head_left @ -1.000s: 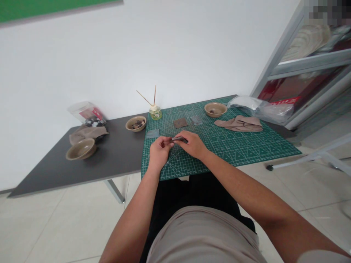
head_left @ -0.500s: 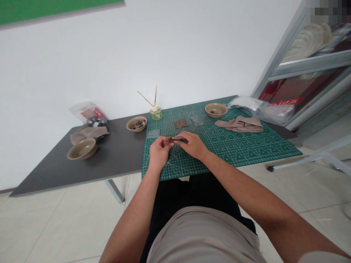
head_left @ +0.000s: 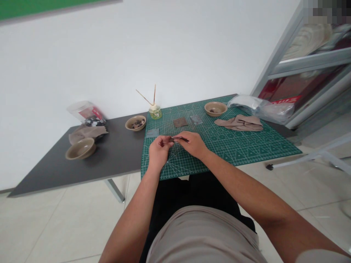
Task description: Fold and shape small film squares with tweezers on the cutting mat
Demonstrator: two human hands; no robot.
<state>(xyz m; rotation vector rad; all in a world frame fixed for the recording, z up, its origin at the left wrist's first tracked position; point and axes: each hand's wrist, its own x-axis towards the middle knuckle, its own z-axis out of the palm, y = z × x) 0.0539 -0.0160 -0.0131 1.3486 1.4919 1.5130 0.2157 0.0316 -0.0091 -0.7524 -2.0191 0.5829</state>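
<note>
Near the center of the frame, the left hand point(head_left: 159, 151) and right hand point(head_left: 192, 144) pinch a small, thin dark piece point(head_left: 179, 138) between their fingertips, above the green mat point(head_left: 192, 164). Just beyond them lies a brown square point(head_left: 180, 122). A bowl point(head_left: 215, 109) stands on the mat, right of center, near a crumpled cloth point(head_left: 241, 123).

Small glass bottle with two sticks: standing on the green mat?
Yes, the glass bottle stands on the green mat, near its back left corner.

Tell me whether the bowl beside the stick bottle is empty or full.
Partly filled: small dark and tan pieces lie in the bowl, below its rim.
</note>
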